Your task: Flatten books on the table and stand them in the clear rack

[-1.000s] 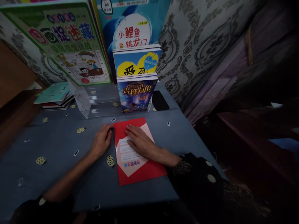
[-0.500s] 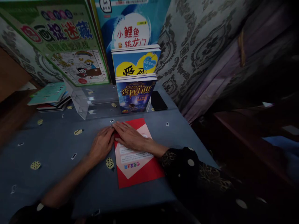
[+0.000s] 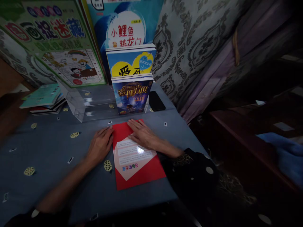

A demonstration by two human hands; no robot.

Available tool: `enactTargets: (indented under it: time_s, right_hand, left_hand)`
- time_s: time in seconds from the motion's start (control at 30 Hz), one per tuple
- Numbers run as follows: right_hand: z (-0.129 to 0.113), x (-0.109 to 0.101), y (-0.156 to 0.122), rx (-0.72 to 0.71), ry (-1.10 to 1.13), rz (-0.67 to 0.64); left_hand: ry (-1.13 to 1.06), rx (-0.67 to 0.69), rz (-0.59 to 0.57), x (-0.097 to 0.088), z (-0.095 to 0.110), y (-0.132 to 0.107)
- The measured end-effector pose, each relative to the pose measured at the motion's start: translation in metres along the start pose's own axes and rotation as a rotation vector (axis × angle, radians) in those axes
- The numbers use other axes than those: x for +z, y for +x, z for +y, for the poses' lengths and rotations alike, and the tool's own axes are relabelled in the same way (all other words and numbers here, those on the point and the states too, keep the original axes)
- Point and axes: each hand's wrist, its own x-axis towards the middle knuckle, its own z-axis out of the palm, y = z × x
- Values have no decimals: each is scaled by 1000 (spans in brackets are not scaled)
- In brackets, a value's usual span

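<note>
A red book (image 3: 142, 178) with a pink panel and printed text lies flat on the blue patterned tablecloth (image 3: 90, 192). My right hand (image 3: 143, 135) rests on its upper right part, palm down and fingers stretched toward the far edge. Along the book's left edge lies my left hand (image 3: 100, 142), its fingers extended, the fingertips at the upper left corner. Neither hand grasps anything. Light glares off the cover just below my right hand.
Behind the red book, a clear acrylic stand (image 3: 78, 108) holds upright books, with a purple-blue book (image 3: 131, 96) in front. A black phone (image 3: 156, 101) lies right of it. Several stacked books (image 3: 44, 96) are at the left. Patterned wallpaper (image 3: 175, 47) rises behind.
My right hand has slid right across the red cover, away from my left hand, uncovering the upper left part. My left hand stays by the left edge. The view has shifted slightly right.
</note>
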Motion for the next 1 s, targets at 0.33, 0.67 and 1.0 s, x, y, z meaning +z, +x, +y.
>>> enactTargets:
  time_s: [0.33,0.67,1.0]
  right_hand:
    - [36,-23,-18,112,301,71]
    - [54,-34,-16,197,692,192]
    - [56,-31,-15,181,796,213]
  left_hand:
    - [141,40,-50,-5,11,3]
    - [195,158,-145,13,26,26]
    - [15,388,-269,34,53,78]
